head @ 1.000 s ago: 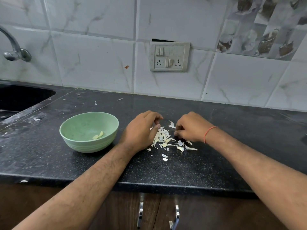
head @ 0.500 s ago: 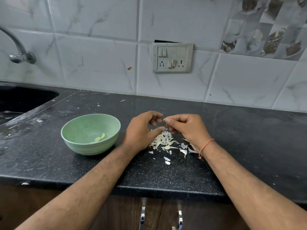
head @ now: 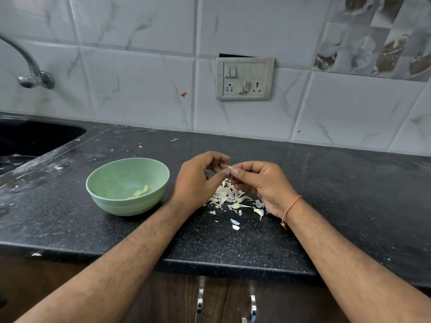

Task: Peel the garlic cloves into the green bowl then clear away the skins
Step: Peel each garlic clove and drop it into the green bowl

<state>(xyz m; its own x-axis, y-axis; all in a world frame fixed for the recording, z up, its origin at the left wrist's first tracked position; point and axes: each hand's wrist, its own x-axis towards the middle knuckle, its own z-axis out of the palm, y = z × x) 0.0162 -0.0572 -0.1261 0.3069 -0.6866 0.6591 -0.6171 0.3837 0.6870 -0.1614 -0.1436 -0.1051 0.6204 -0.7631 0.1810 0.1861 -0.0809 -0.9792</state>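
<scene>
We find the garlic clove (head: 230,167) held above the counter (head: 349,187), pinched at its ends between the fingertips of the left hand (head: 198,183) and the right hand (head: 261,180); we judge it small, light, firm and slippery once bared, best held by the ends while a nail lifts the papery skin. Directly below lies the heap of skins (head: 229,198), feather-light and easily scattered, with the green bowl (head: 127,185) to the left holding peeled cloves (head: 141,191).
</scene>
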